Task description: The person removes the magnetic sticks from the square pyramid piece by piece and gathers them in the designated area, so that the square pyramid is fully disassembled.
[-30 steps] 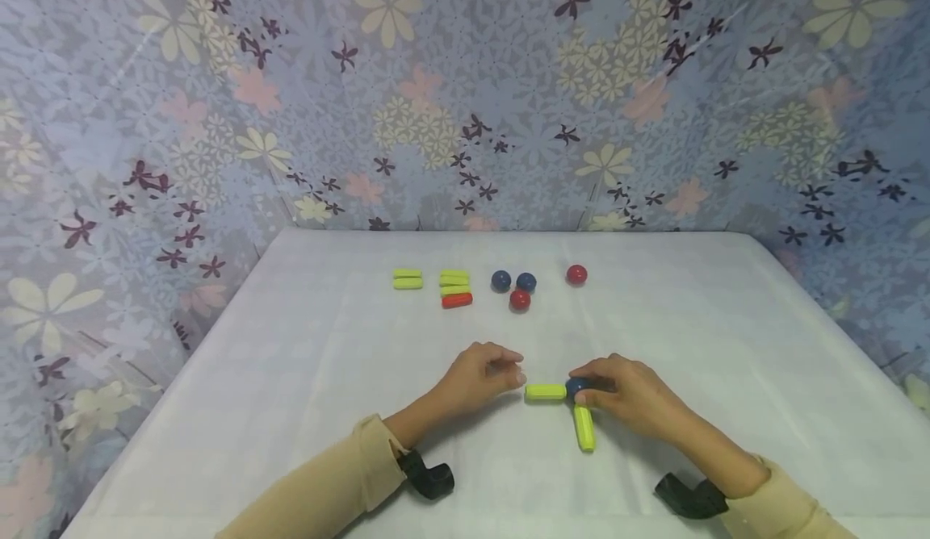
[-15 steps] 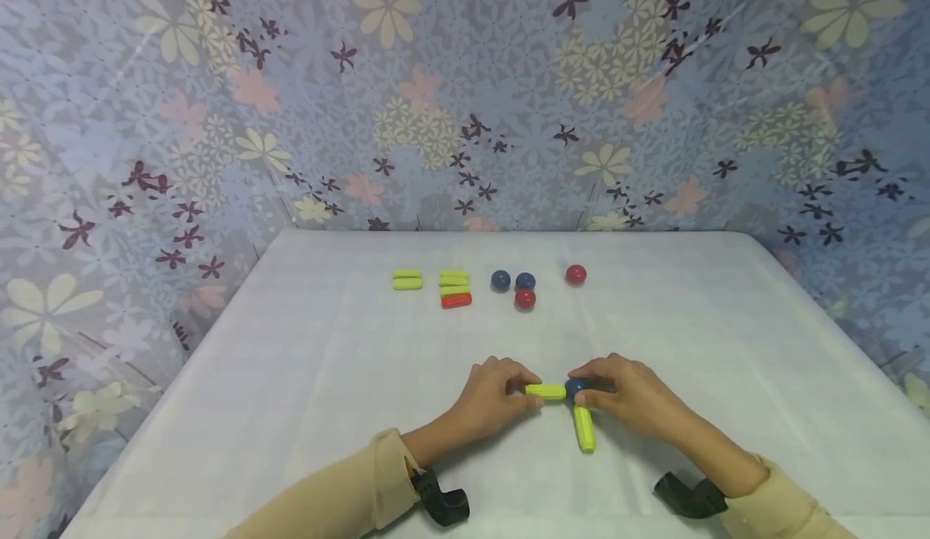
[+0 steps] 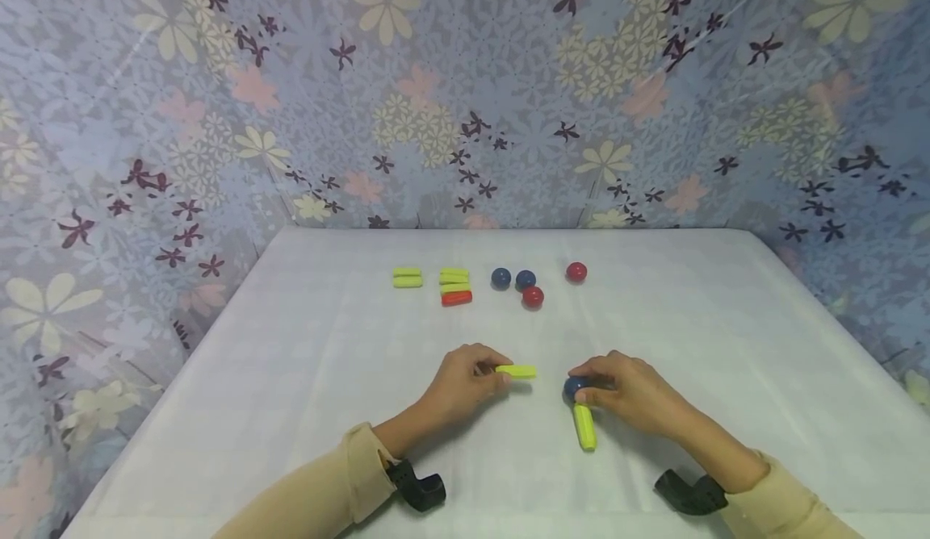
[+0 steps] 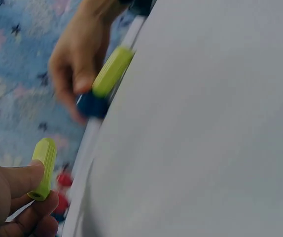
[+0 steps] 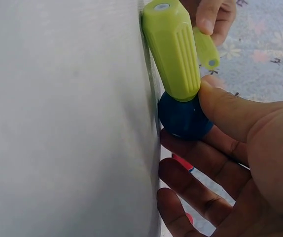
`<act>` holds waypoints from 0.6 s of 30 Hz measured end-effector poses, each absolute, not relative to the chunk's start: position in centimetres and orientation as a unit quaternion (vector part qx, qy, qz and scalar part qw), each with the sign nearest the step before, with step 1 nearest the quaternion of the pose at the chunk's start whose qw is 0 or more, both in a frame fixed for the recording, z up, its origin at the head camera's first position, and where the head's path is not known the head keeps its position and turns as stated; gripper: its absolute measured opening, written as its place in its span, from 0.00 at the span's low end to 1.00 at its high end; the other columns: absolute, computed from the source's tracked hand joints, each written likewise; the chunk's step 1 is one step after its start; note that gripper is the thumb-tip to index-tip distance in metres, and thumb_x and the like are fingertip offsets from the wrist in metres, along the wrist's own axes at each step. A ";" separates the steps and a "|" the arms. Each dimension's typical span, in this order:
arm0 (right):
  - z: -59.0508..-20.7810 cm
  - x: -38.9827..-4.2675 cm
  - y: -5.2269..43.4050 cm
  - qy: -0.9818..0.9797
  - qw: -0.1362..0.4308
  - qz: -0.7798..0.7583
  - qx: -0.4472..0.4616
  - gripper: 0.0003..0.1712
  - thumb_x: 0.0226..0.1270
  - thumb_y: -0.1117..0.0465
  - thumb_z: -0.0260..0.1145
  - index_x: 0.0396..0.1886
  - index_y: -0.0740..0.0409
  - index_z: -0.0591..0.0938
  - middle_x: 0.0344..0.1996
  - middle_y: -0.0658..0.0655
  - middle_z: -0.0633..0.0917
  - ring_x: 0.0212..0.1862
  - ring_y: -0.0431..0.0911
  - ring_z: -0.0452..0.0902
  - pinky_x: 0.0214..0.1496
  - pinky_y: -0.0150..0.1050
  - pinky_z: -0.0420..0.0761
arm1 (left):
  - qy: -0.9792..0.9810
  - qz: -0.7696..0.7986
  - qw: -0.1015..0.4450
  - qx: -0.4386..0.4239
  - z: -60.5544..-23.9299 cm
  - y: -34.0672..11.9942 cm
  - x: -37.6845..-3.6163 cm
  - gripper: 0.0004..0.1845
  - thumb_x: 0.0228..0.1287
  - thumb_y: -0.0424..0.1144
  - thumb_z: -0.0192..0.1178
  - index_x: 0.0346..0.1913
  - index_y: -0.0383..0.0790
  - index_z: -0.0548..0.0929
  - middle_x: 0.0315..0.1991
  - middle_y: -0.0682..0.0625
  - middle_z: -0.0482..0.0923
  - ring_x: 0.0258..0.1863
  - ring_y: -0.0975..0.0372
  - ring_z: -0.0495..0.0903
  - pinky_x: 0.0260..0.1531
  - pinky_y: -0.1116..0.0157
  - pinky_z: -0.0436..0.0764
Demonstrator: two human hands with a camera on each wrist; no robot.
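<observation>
My left hand (image 3: 465,382) pinches a yellow-green ribbed stick (image 3: 517,371) between thumb and fingers, a little above the cloth. In the left wrist view a small hole shows in the near end of that stick (image 4: 45,168). Thumb and fingertips of my right hand (image 3: 635,394) hold a blue ball (image 3: 574,388) on the table. A second yellow-green stick (image 3: 584,428) touches the ball and points toward the front edge. Seen from the right wrist, this stick (image 5: 173,49) sits against the blue ball (image 5: 183,116), with a pale silvery disc in its outer end.
Farther back on the white-covered table (image 3: 327,410) lie several yellow-green sticks (image 3: 408,278) and a red stick (image 3: 456,298). To their right are two blue balls (image 3: 501,278) and two red balls (image 3: 533,297). A floral cloth (image 3: 465,103) hangs behind.
My left hand reached the left-hand stick, gripped it and drew it away from the blue ball, leftward and slightly back. One red ball rolled a little to the right. My right hand stayed put.
</observation>
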State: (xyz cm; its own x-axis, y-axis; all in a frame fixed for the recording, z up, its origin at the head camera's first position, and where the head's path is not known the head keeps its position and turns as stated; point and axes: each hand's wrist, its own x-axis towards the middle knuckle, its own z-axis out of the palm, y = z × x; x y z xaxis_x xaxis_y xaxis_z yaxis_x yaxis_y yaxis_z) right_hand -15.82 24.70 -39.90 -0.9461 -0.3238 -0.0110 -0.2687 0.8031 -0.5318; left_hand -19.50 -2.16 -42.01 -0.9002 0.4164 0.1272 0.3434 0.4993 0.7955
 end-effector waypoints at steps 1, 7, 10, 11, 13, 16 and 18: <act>-39.9 -15.8 24.7 0.948 0.050 -0.272 -0.156 0.23 0.55 0.45 0.68 0.48 0.49 0.83 0.46 0.51 0.86 0.50 0.50 0.79 0.51 0.52 0.77 | 0.870 0.444 0.030 0.212 -41.9 -2.8 -20.0 0.10 0.57 0.40 0.65 0.43 0.47 0.86 0.35 0.54 0.82 0.35 0.65 0.72 0.37 0.69 0.71; -39.8 -15.7 24.9 0.947 0.052 -0.277 -0.154 0.23 0.55 0.45 0.68 0.49 0.48 0.83 0.47 0.52 0.85 0.51 0.51 0.78 0.52 0.53 0.76 | 0.903 0.413 -0.028 0.114 -42.0 -7.7 -24.7 0.12 0.57 0.39 0.65 0.45 0.47 0.85 0.39 0.52 0.80 0.41 0.59 0.71 0.41 0.64 0.69; -39.8 -15.7 24.9 0.947 0.056 -0.279 -0.150 0.23 0.55 0.45 0.68 0.49 0.49 0.83 0.47 0.53 0.85 0.51 0.51 0.78 0.52 0.53 0.76 | 0.910 0.408 -0.028 0.061 -42.1 -10.0 -27.4 0.14 0.58 0.39 0.63 0.48 0.46 0.83 0.43 0.50 0.78 0.44 0.57 0.72 0.42 0.62 0.71; -39.8 -15.7 24.9 0.947 0.057 -0.281 -0.147 0.23 0.55 0.45 0.68 0.49 0.49 0.83 0.47 0.53 0.85 0.51 0.51 0.78 0.52 0.53 0.76 | 0.913 0.404 -0.028 0.050 -42.2 -10.5 -28.2 0.14 0.59 0.39 0.62 0.49 0.45 0.83 0.44 0.49 0.78 0.45 0.57 0.72 0.43 0.62 0.71; -39.7 -15.6 24.8 0.946 0.059 -0.284 -0.145 0.24 0.54 0.45 0.68 0.49 0.49 0.83 0.47 0.53 0.85 0.51 0.50 0.78 0.52 0.52 0.77 | 0.917 0.397 -0.030 0.035 -42.3 -11.5 -29.6 0.15 0.60 0.39 0.62 0.51 0.44 0.82 0.46 0.48 0.77 0.46 0.56 0.72 0.44 0.60 0.72; -39.7 -15.6 24.8 0.946 0.059 -0.286 -0.143 0.24 0.54 0.45 0.68 0.49 0.49 0.83 0.46 0.53 0.85 0.51 0.50 0.78 0.52 0.52 0.77 | 0.921 0.386 -0.038 0.029 -42.5 -12.3 -31.0 0.15 0.61 0.38 0.61 0.52 0.43 0.81 0.48 0.46 0.77 0.48 0.54 0.73 0.46 0.59 0.73; -39.7 -15.5 24.7 0.946 0.058 -0.286 -0.143 0.24 0.54 0.44 0.68 0.49 0.49 0.83 0.46 0.52 0.85 0.51 0.50 0.78 0.52 0.52 0.77 | 0.922 0.382 -0.047 0.031 -42.5 -12.5 -31.7 0.16 0.61 0.37 0.61 0.52 0.41 0.80 0.48 0.45 0.78 0.48 0.54 0.72 0.46 0.58 0.73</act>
